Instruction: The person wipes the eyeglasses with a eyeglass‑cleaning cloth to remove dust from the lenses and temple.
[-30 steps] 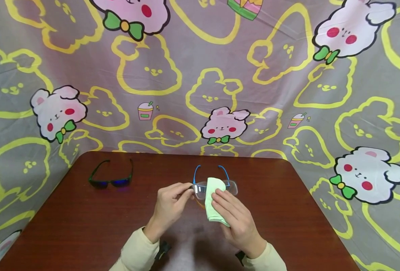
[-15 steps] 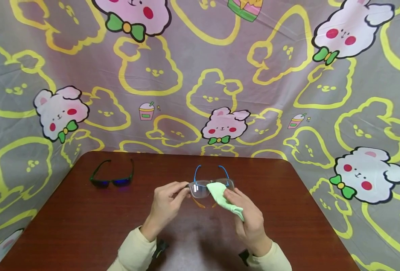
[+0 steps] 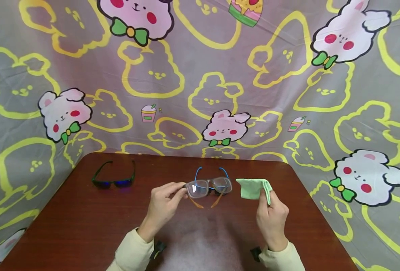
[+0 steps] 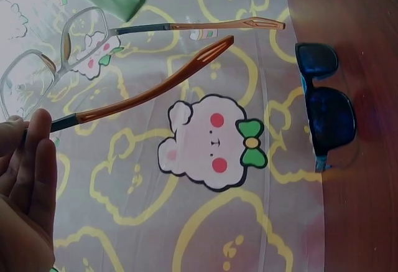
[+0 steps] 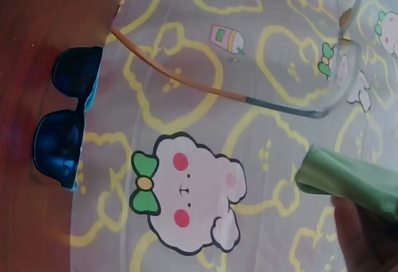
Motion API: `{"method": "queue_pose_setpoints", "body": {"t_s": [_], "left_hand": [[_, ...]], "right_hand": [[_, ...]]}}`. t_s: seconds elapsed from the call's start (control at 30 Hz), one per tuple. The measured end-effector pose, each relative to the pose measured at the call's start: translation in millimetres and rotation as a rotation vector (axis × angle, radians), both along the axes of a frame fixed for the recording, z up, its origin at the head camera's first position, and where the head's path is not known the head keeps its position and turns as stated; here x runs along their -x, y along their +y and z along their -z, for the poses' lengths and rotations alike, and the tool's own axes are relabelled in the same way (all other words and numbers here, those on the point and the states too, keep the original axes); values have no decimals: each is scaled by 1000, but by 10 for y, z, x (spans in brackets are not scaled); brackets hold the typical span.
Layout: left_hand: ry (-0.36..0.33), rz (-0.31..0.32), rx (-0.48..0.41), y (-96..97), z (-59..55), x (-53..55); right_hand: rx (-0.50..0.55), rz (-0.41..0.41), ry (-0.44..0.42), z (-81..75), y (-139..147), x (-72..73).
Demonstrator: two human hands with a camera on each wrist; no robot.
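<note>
My left hand (image 3: pixel 166 201) pinches a pair of clear-framed eyeglasses (image 3: pixel 197 189) at the left hinge, holding them up over the table. Their brown-tipped temples (image 4: pixel 155 94) are unfolded, as the left wrist view shows. Off to the right, my right hand (image 3: pixel 272 218) pinches a folded light green cloth (image 3: pixel 252 189) between thumb and fingers, apart from the lenses. Behind the eyeglasses in the head view, blue-templed sunglasses (image 3: pixel 224 172) stand on the table, partly covered by the held pair; their dark lenses (image 4: pixel 333 116) show in the left wrist view.
Dark sunglasses (image 3: pixel 113 183) with bluish lenses and open temples rest at the table's back left. The reddish-brown table (image 3: pixel 84 226) meets a grey curtain (image 3: pixel 172 67) printed with rabbits and yellow outlines at its back and sides.
My right hand has drawn the green cloth off the eyeglasses and carried it to the right, uncovering both lenses. The left hand has shifted slightly left with the eyeglasses.
</note>
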State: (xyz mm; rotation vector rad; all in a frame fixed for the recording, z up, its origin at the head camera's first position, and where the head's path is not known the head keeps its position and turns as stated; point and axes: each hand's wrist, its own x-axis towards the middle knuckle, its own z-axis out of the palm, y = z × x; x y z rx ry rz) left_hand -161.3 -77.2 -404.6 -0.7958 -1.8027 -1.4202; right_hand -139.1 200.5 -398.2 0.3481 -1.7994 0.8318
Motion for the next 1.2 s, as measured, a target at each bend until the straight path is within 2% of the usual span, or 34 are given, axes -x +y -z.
{"method": "queue_pose_setpoints", "body": {"t_s": [0.1, 0.23, 0.37, 0.6, 0.7, 0.8, 0.9, 0.97, 1.1, 1.2], "left_hand": [[4, 45, 18, 44, 5, -17], [34, 87, 61, 89, 27, -19], [76, 80, 74, 92, 42, -7], [173, 93, 92, 95, 50, 37], [204, 71, 119, 81, 45, 60], [179, 86, 162, 56, 44, 62], [89, 146, 193, 43, 39, 38], [20, 159, 201, 42, 43, 25], [-79, 152, 195, 44, 39, 13], [-112, 167, 178, 39, 22, 4]], "right_hand": [[17, 11, -67, 6, -35, -3], [26, -31, -125, 26, -124, -10], [25, -90, -154, 3, -215, -30], [56, -175, -204, -258, -361, -191], [93, -200, -216, -141, -303, -128], [117, -207, -196, -78, -286, -103], [110, -212, -126, -138, -333, -139], [98, -227, -59, -203, -374, -164], [86, -257, 37, -136, -352, -100], [75, -260, 80, -54, -319, -37]]}}
